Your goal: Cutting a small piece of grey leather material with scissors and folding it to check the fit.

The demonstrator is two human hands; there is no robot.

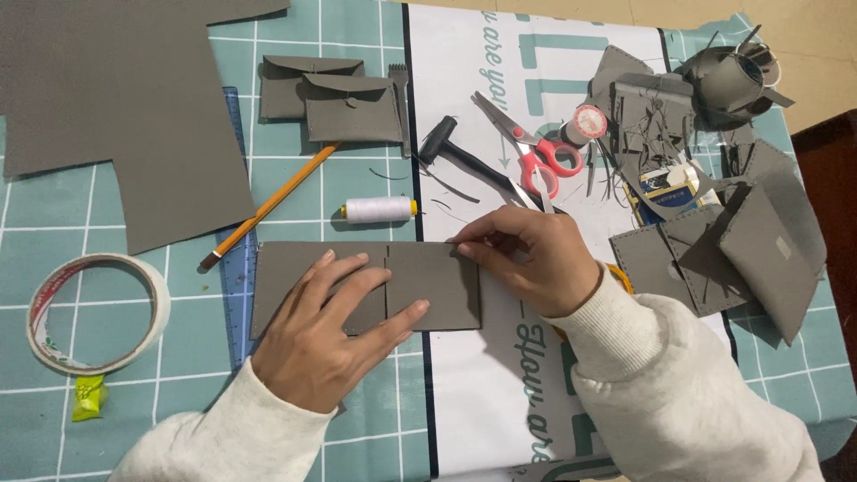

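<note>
Pressing flat, the open left hand (326, 335) steadies two butted grey panels (366, 287) mid-frame; right hand (527, 254) pinches their top edge; finished pouches (335, 98) wait upper left.

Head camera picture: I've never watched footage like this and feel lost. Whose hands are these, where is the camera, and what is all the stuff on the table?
The camera sits on a person's head and looks down, so both hands are the wearer's own. The left hand lies flat on a grey rectangular piece, pressing it to the cutting mat. The right hand pinches the piece's upper edge. Around them lie a blue ruler, a pencil, a spool of white thread, a tape roll, two small grey envelope pouches, red-handled scissors and a heap of grey offcuts. Neither hand lifts anything.
</note>
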